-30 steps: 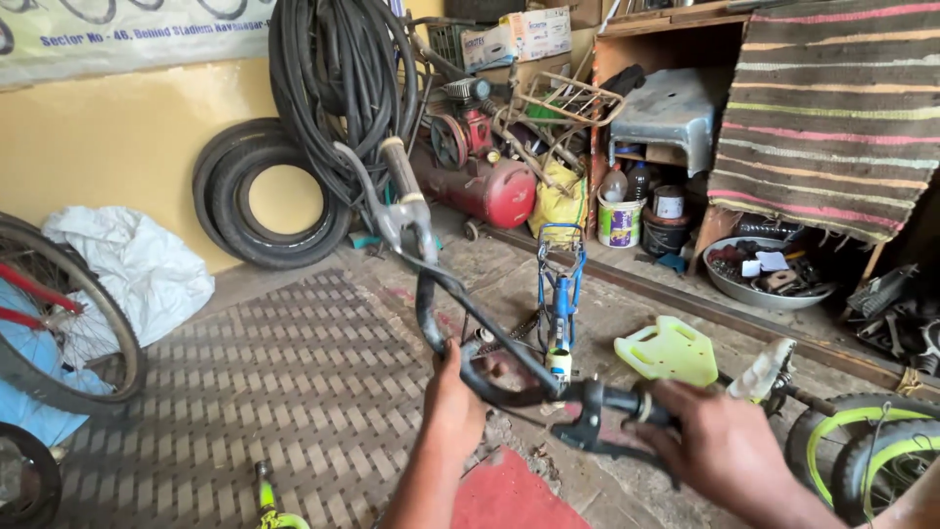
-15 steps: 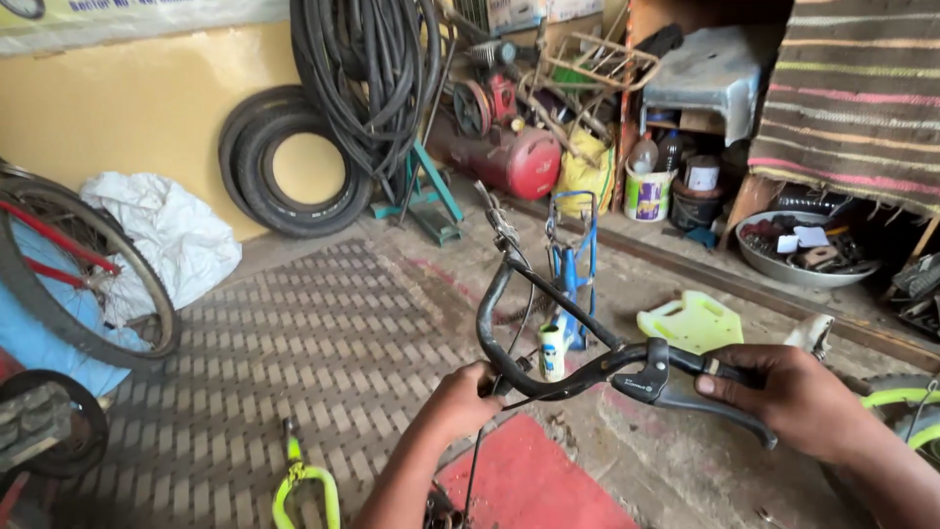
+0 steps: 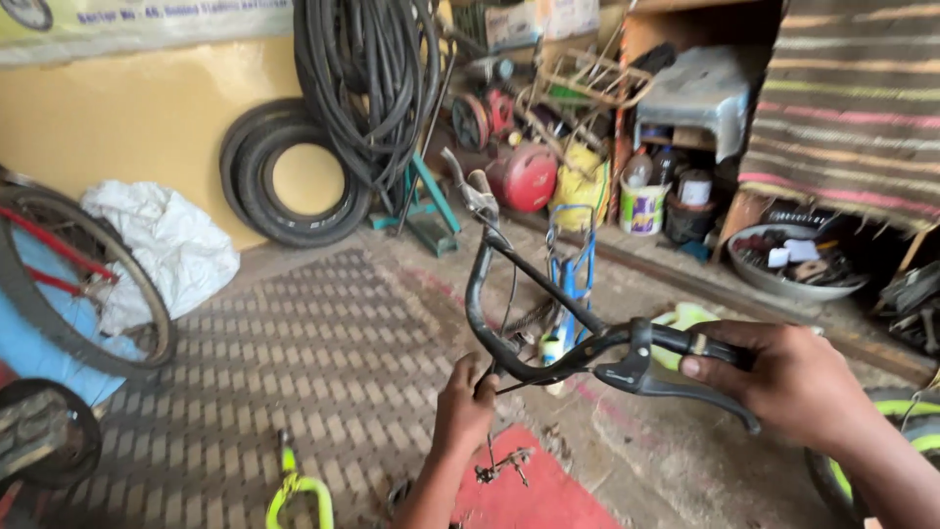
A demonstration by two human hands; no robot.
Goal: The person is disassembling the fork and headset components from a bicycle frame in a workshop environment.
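A black bicycle handlebar [image 3: 509, 294] curves up in front of me, with a brake lever [image 3: 676, 387] at its near right end and a silver lever [image 3: 470, 191] at the far end. My right hand [image 3: 793, 382] is wrapped around the right grip. Lower down, my left hand [image 3: 465, 407] grasps the handlebar's centre near the stem, where thin cables [image 3: 499, 460] hang. A red mat [image 3: 534, 490] lies below them.
A bicycle wheel [image 3: 88, 284] and white sack [image 3: 166, 245] stand left. Tyres [image 3: 294, 186] and hanging tubes [image 3: 367, 78] line the yellow wall. A blue frame [image 3: 573, 269], red tank [image 3: 524, 176], cluttered shelves, a parts bowl [image 3: 793, 260] and a green-rimmed wheel [image 3: 906, 416] sit right.
The view has swung closer and slightly right. The handlebar has tilted so its far end points higher. Both hands keep the same hold.
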